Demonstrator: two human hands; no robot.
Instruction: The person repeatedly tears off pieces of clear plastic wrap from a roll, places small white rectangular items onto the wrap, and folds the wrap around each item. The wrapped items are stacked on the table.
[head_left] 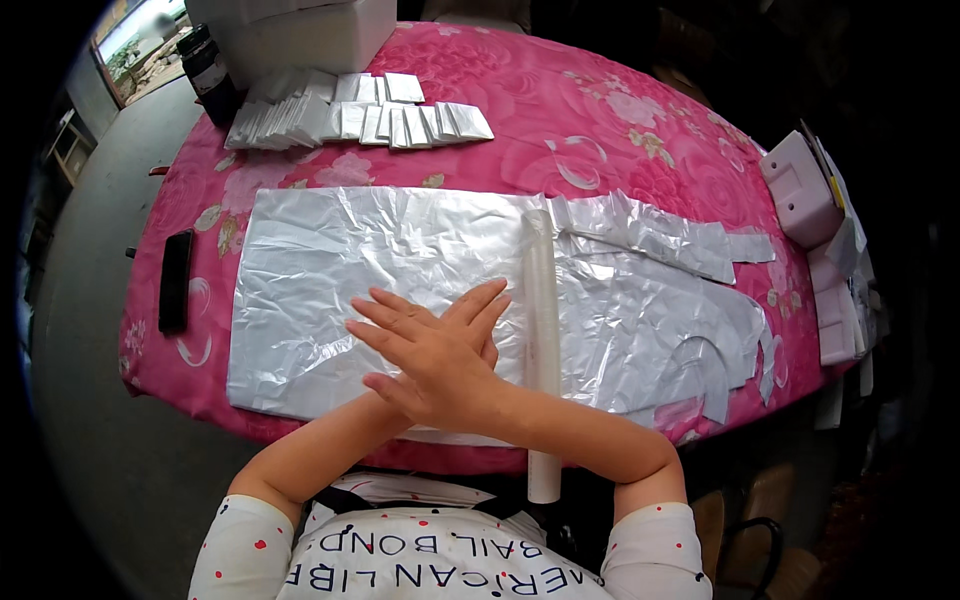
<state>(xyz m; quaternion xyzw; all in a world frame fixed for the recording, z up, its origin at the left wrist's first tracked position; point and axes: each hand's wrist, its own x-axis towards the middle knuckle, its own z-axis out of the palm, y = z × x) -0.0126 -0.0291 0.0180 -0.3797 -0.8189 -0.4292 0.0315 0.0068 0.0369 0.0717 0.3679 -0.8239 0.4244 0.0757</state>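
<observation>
Across the counter [665, 165] draped in bright pink floral cloth, a wide, flat, crinkled spread of silvery-white thin plastic film [310, 290] lies in front of the person, its loose strip-like ends toward the right. The person's bare hands are crossed over its middle: the right hand [438, 362], pointing left, passes above the left hand [476, 312], which points to the upper right. The right hand's fingers [385, 318] are spread and hold nothing; the left hand's visible fingers are straight and free too, the rest being covered. A long, clear plastic tube [540, 310] lies across the film just right of the hands, its near end jutting past the counter's edge, and the right forearm [590, 430] crosses over it. Rows of small, folded, silvery-white plastic packets [350, 120] lie at the far left, beside a white foam box [320, 45]. A black rectangular phone [176, 280] rests left of the film.
</observation>
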